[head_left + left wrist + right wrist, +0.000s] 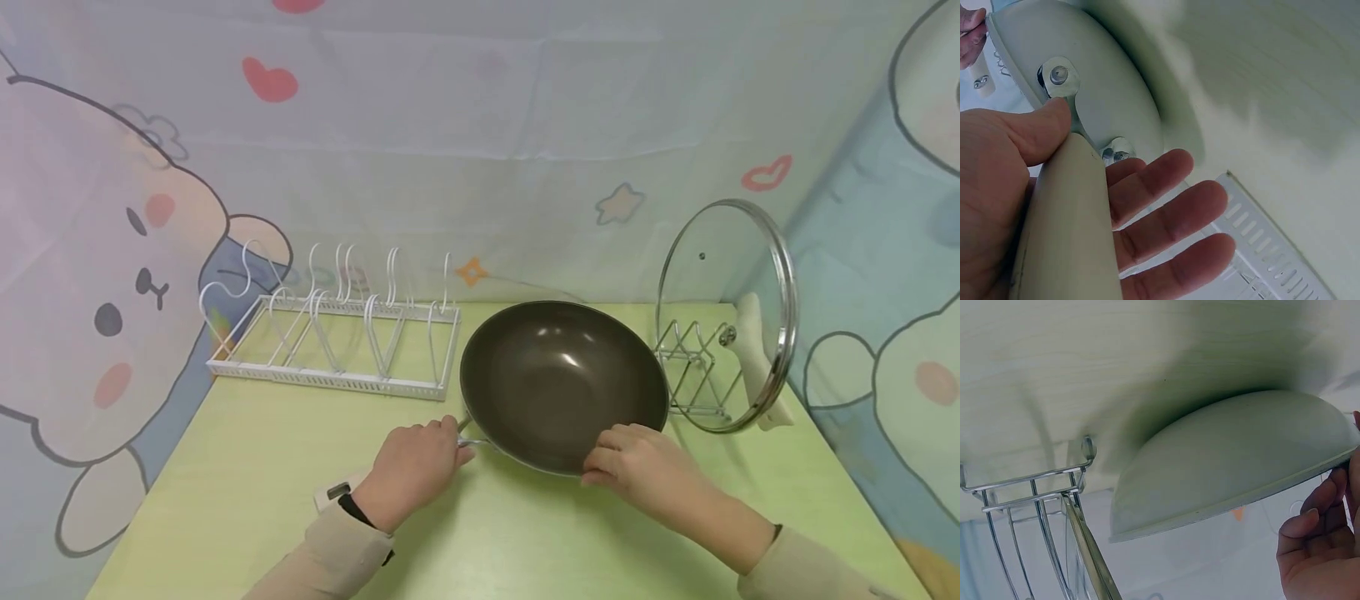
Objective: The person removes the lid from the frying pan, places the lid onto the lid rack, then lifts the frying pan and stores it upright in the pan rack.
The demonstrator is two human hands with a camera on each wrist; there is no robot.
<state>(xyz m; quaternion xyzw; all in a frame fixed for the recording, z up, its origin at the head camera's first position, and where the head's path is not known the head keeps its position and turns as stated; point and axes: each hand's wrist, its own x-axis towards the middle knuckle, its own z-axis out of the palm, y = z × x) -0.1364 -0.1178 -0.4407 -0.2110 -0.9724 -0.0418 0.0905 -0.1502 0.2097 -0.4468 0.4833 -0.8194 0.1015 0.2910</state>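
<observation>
A dark-lined wok (558,383) with a pale outside sits at the middle of the green table, its inside facing up towards me. My left hand (416,467) holds its cream handle (1072,219), the thumb along the top near the metal bracket (1060,78) and the fingers loosely round the other side. At the wok's near right rim, my right hand (645,467) pinches the edge between thumb and fingers. The pale outer wall (1241,462) shows close above the tabletop in the right wrist view; whether the base touches it, I cannot tell.
Left of the wok stands a white wire rack (330,379) with several curved dividers. On the right, a glass lid (786,333) with a cream handle (757,354) stands upright in a small metal stand (697,408). Printed cloth (480,100) hangs behind and at the sides.
</observation>
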